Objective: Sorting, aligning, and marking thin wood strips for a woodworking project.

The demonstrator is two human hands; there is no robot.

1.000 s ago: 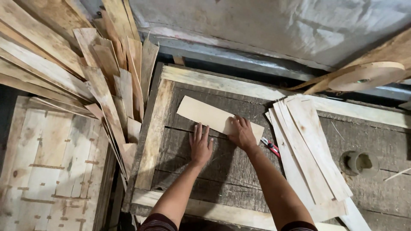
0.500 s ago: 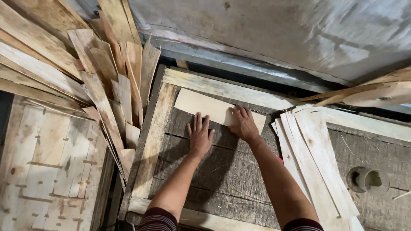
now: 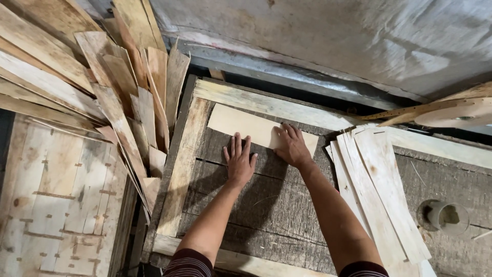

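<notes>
A pale rectangular veneer strip (image 3: 241, 124) lies flat on the dark wooden work surface (image 3: 271, 200), tucked into the far left corner of a light wood frame (image 3: 184, 164). My left hand (image 3: 239, 160) rests flat with fingers spread, its fingertips at the strip's near edge. My right hand (image 3: 291, 145) presses palm down on the strip's right end. Neither hand grips anything.
A stack of long veneer strips (image 3: 376, 190) lies to the right of my right arm. A heap of rough veneer pieces (image 3: 107, 87) leans at the left, above a patched veneer sheet (image 3: 56, 200). A tape roll (image 3: 453, 114) and a grey spool (image 3: 443, 215) sit at the right.
Both hands have pushed the pale strip away from me and leftward, up against the frame's far rail; it now lies nearly straight in the corner.
</notes>
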